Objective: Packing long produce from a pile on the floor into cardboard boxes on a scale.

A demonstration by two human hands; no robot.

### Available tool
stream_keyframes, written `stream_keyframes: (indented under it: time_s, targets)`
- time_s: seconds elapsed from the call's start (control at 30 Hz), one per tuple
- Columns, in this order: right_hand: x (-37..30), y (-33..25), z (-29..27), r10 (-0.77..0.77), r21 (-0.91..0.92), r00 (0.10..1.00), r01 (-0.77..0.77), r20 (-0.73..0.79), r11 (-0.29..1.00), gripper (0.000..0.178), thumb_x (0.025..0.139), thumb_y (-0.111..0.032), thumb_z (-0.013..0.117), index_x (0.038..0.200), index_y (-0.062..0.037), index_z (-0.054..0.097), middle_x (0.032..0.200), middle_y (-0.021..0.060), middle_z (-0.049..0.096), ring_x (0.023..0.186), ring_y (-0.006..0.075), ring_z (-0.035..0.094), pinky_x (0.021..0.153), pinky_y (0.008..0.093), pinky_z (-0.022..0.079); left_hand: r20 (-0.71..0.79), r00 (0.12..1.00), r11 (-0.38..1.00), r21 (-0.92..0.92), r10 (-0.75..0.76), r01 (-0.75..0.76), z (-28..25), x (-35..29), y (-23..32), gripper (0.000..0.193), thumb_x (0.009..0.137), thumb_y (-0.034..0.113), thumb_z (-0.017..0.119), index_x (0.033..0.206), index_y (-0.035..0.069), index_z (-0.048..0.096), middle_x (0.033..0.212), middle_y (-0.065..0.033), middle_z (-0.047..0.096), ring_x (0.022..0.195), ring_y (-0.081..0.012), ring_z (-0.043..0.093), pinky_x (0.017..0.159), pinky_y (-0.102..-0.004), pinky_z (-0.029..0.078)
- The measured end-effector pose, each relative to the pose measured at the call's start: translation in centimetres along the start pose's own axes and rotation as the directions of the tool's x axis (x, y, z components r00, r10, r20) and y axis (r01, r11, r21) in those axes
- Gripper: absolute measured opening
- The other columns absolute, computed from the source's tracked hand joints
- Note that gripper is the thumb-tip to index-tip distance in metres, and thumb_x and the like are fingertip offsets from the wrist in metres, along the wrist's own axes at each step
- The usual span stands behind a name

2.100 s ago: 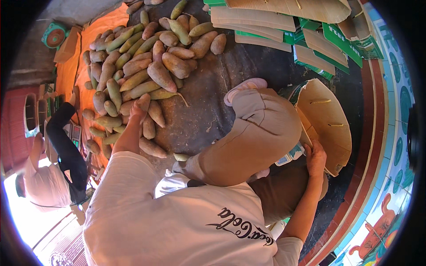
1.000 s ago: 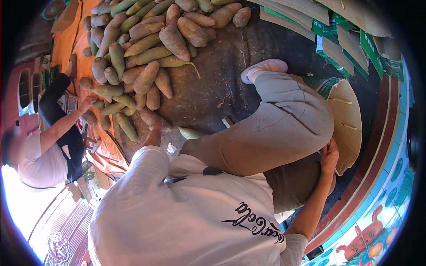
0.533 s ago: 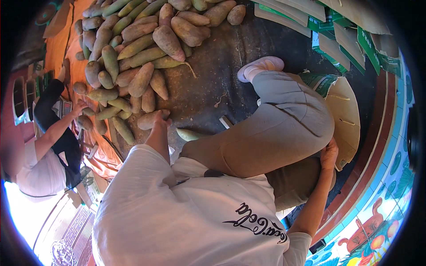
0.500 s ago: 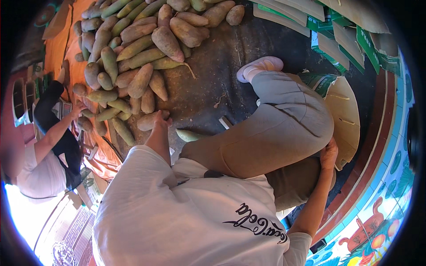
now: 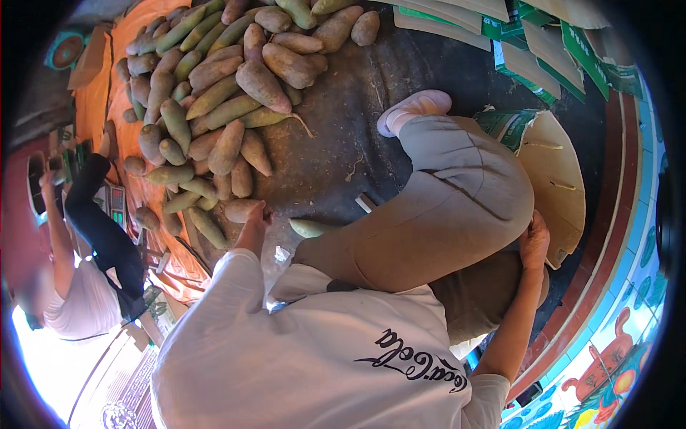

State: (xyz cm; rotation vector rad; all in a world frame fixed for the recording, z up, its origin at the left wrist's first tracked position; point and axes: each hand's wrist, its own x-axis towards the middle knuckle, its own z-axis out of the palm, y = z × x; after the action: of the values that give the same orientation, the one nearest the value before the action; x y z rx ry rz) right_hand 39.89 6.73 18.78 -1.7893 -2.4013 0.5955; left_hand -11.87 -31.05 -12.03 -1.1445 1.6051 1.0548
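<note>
The left arm reached up and out from a white sleeve, and the left hand was low over the dark floor sheet. The wrist was bent a little, and the fingers were curled at the right end of a pinkish-brown root. That root lay at the near edge of a big pile of roots. The hand covered its right end, so I cannot tell if the fingers were clamped on it or just touching it.

The right arm was bent at the elbow and came up past the right side of the body. The right hand was between the bent leg and an open cardboard box, close to the box's edge. Its fingertips were partly hidden there, so I cannot tell if they were apart, together or holding the edge.

The leg hid much of the box. One green root lay apart from the pile, with its right end covered by the leg. The top of the picture cut off part of the pile and the flat boxes. At the far left, another person's hand was small and blurry.
</note>
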Motion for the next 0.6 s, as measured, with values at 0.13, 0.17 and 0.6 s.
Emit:
stream_keyframes:
  time_s: [0.13,0.17,0.6]
  targets:
    - [0.0,-0.4,-0.1,-0.028,-0.026,0.998,0.027,-0.055,0.999,0.017,0.078,-0.01,0.061,0.094,-0.0038,0.057,0.084,0.0174,0.058,0.079,0.0341,0.058,0.07,0.0384,0.046,0.148,0.986,0.989,0.139,-0.07,0.049,-3.3,-4.2,0.7,0.02,0.082,0.027,0.063,0.087,0.011,0.052,0.07,-0.0082,0.056,0.061,-0.0245,0.057,0.045,-0.0291,0.046]
    - [0.0,-0.4,-0.1,-0.025,-0.021,0.998,0.024,-0.058,0.999,0.017,0.078,-0.01,0.061,0.094,-0.0038,0.057,0.084,0.0174,0.058,0.079,0.0341,0.058,0.07,0.0384,0.046,0.148,0.987,0.989,0.142,-0.065,0.044,-3.3,-5.9,1.0,0.02,0.082,0.027,0.063,0.087,0.011,0.052,0.07,-0.0082,0.056,0.061,-0.0245,0.057,0.045,-0.0291,0.046]
    - [0.1,-0.4,-0.1,-0.029,-0.052,0.998,0.026,-0.048,0.998,0.017,0.08,-0.014,0.06,0.092,-0.0025,0.056,0.081,0.018,0.057,0.075,0.0342,0.057,0.067,0.0378,0.044,0.354,0.888,0.804,0.594,-0.294,0.03,-4.7,-10.1,3.9,0.019,0.08,0.026,0.066,0.082,0.012,0.054,0.067,-0.0012,0.055,0.063,-0.0178,0.058,0.053,-0.0252,0.047]
